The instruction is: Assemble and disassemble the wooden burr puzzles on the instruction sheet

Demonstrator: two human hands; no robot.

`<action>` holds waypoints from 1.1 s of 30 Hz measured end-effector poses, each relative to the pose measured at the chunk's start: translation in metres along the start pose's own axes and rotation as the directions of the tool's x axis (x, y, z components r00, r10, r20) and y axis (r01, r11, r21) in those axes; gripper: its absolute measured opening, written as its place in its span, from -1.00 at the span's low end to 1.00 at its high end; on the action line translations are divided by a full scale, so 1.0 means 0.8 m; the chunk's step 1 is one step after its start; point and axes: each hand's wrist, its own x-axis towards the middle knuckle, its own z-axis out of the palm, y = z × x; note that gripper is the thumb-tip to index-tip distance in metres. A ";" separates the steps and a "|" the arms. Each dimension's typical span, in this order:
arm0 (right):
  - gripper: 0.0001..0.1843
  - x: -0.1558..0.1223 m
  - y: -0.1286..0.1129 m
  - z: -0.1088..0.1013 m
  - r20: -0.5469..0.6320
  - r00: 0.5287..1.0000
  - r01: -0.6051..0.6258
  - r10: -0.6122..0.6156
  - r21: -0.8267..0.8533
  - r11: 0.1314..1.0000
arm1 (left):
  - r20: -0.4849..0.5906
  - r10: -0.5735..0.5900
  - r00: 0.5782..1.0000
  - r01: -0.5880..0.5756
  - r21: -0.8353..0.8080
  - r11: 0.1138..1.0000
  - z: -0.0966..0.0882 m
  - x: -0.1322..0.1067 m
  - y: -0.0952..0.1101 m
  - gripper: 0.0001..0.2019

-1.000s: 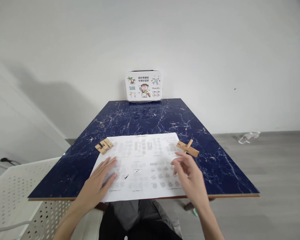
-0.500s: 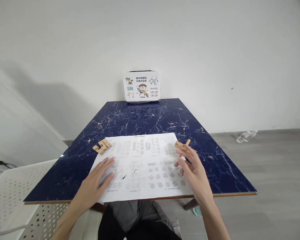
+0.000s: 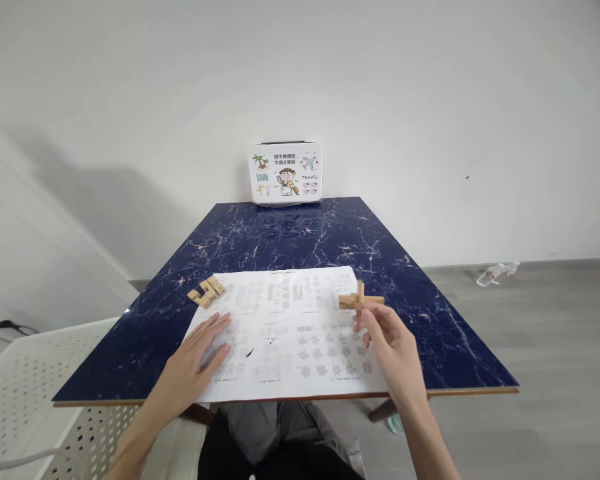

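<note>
Pinching the crossed wooden pieces point(image 3: 361, 297) between curled fingers, your right hand point(image 3: 394, 341) angles inward; your left hand point(image 3: 191, 363) lies flat, fingers spread, paper sheet point(image 3: 285, 360) beneath them.

– What colour is the table point(image 3: 290, 237) under the paper point(image 3: 280, 357)?
– Dark blue, white-veined; the paper is white, printed grey.
– And the blocks point(image 3: 351, 303) by the paper's right edge?
– Tan, with a dark mark.

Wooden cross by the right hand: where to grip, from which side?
Probably the peg, pinched at its near end from the near side: it sticks out crosswise from the bar, and the right hand is right there.
</note>
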 end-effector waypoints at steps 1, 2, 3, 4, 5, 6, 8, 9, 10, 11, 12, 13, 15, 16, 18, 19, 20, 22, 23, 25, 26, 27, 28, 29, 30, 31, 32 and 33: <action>-0.65 -0.004 -0.003 0.003 0.003 1.000 0.005 -0.005 0.008 1.000 | -0.002 0.001 1.000 -0.001 0.001 1.000 0.000 0.000 0.001 -0.47; -0.64 -0.009 -0.006 0.007 0.014 1.000 0.012 -0.013 0.021 1.000 | -0.005 0.003 1.000 -0.003 0.002 1.000 -0.001 0.000 0.002 -0.47; -0.63 -0.013 -0.008 0.012 0.036 0.999 0.018 -0.019 0.036 0.999 | -0.009 0.006 1.000 -0.006 0.004 1.000 -0.001 -0.001 0.003 -0.47; -0.62 -0.018 -0.009 0.017 0.070 0.997 0.015 -0.019 0.051 0.999 | -0.015 0.010 1.000 -0.010 0.006 1.000 -0.001 -0.001 0.003 -0.47; -0.60 -0.022 -0.010 0.023 0.112 0.994 0.007 -0.013 0.062 0.998 | -0.021 0.015 1.000 -0.015 0.007 1.000 -0.001 -0.001 0.004 -0.47; -0.59 -0.026 -0.010 0.028 0.153 0.988 -0.004 -0.007 0.068 0.998 | -0.026 0.020 0.999 -0.020 0.009 1.000 -0.001 -0.001 0.003 -0.47; -0.58 -0.031 -0.009 0.036 0.209 0.978 -0.013 0.000 0.064 0.998 | -0.034 0.028 0.999 -0.028 0.013 1.000 0.001 -0.001 0.001 -0.48; -0.58 -0.033 -0.008 0.039 0.217 0.976 -0.012 0.000 0.057 0.998 | -0.036 0.031 0.999 -0.031 0.014 0.999 0.001 -0.001 -0.001 -0.48; -0.59 -0.034 -0.007 0.041 0.215 0.977 -0.009 -0.002 0.049 0.999 | -0.034 0.033 0.999 -0.033 0.013 0.999 0.002 -0.001 -0.002 -0.48; -0.59 -0.035 -0.006 0.041 0.211 0.978 -0.006 -0.003 0.042 0.999 | -0.028 0.035 0.999 -0.035 0.010 0.999 0.003 0.000 -0.002 -0.48; -0.59 -0.035 -0.006 0.041 0.205 0.979 -0.007 -0.001 0.038 0.999 | -0.022 0.035 0.999 -0.035 0.005 0.999 0.004 0.000 0.000 -0.49; -0.60 -0.035 -0.005 0.041 0.200 0.980 -0.009 0.002 0.037 0.999 | -0.023 0.032 0.999 -0.032 -0.005 0.999 0.004 0.001 0.004 -0.49; -0.60 -0.034 -0.005 0.040 0.198 0.980 -0.009 0.001 0.039 0.999 | -0.029 0.018 0.999 -0.019 -0.044 0.999 0.004 0.003 0.021 -0.48; -0.61 -0.033 -0.005 0.039 0.196 0.981 -0.006 -0.002 0.039 0.999 | -0.038 0.010 0.999 -0.013 -0.075 0.997 0.004 0.005 0.033 -0.46; -0.63 -0.031 -0.005 0.038 0.193 0.981 -0.003 -0.004 0.037 0.999 | 0.027 0.031 0.999 -0.027 -0.165 0.986 0.002 0.011 0.063 -0.44; -0.63 -0.030 -0.005 0.038 0.195 0.981 -0.007 -0.001 0.041 0.999 | 0.077 0.055 0.995 -0.038 -0.213 0.976 0.001 0.015 0.079 -0.42; -0.64 -0.029 -0.005 0.037 0.202 0.979 -0.015 0.004 0.050 0.999 | 0.136 0.077 0.988 -0.039 -0.262 0.964 0.001 0.020 0.094 -0.36; -0.63 -0.028 -0.008 0.035 0.238 0.971 -0.038 0.017 0.082 0.996 | 0.218 0.113 0.969 -0.029 -0.354 0.935 0.002 0.031 0.120 -0.23; -0.63 -0.027 -0.010 0.034 0.265 0.964 -0.047 0.019 0.099 0.994 | 0.238 0.140 0.961 -0.034 -0.403 0.915 0.004 0.037 0.129 -0.15; -0.62 -0.027 -0.014 0.033 0.329 0.944 -0.056 0.015 0.117 0.992 | 0.261 0.188 0.947 -0.036 -0.496 0.868 0.008 0.047 0.142 -0.01; -0.63 -0.027 -0.015 0.032 0.362 0.932 -0.057 0.011 0.117 0.992 | 0.268 0.210 0.940 -0.036 -0.534 0.845 0.010 0.052 0.145 0.04; -0.63 -0.028 -0.017 0.032 0.393 0.920 -0.058 0.009 0.113 0.992 | 0.274 0.226 0.935 -0.034 -0.563 0.826 0.011 0.055 0.148 0.07; -0.64 -0.028 -0.017 0.032 0.422 0.906 -0.060 0.008 0.109 0.992 | 0.276 0.237 0.931 -0.032 -0.585 0.810 0.012 0.057 0.149 0.07; -0.66 -0.029 -0.018 0.032 0.447 0.895 -0.061 0.008 0.106 0.992 | 0.272 0.241 0.931 -0.032 -0.601 0.799 0.012 0.058 0.150 0.05; -0.67 -0.029 -0.017 0.032 0.468 0.884 -0.062 0.007 0.104 0.993 | 0.263 0.241 0.934 -0.033 -0.610 0.792 0.011 0.058 0.150 0.04; -0.69 -0.029 -0.017 0.033 0.486 0.874 -0.063 0.006 0.102 0.993 | 0.247 0.236 0.940 -0.037 -0.612 0.790 0.010 0.058 0.150 0.02; -0.72 -0.029 -0.015 0.034 0.501 0.866 -0.064 0.005 0.100 0.993 | 0.226 0.227 0.947 -0.044 -0.611 0.791 0.010 0.057 0.150 0.00; -0.73 -0.028 -0.014 0.034 0.511 0.859 -0.063 0.005 0.096 0.993 | 0.206 0.218 0.954 -0.051 -0.605 0.795 0.010 0.056 0.150 -0.01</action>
